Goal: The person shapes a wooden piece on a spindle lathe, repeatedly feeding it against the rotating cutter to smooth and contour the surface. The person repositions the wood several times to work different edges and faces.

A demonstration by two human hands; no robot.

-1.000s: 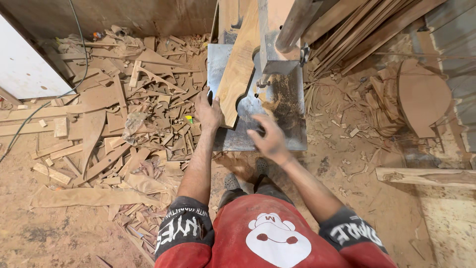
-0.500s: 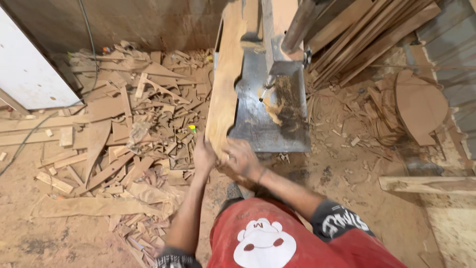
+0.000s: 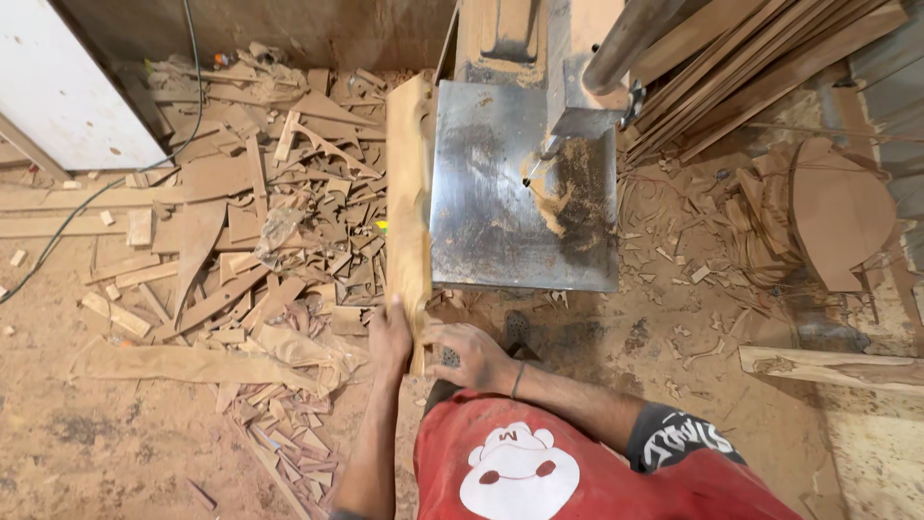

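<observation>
At the bottom centre of the frame, the left hand (image 3: 389, 339) is wrapping around the near end of a long wooden board (image 3: 410, 207) from its left side, while the right hand (image 3: 474, 354) is pressing against the same end from the right, fingers curled onto it. Both hands are clamping the board between them; how far the fingers close on the underside cannot be told. Both forearms are reaching forward and slightly inward from the red shirt (image 3: 568, 462).

The board is standing on edge along the left side of the steel saw table (image 3: 500, 212), running up toward the top centre. It looks stiff, fairly heavy and rough-sawn, so it should take a firm hold at the near end without slipping, though its length may make it tip.

Farther up, sawdust (image 3: 573, 188) is lying beside the blade (image 3: 535, 171), and offcuts (image 3: 250, 221) are covering the floor at left.
</observation>
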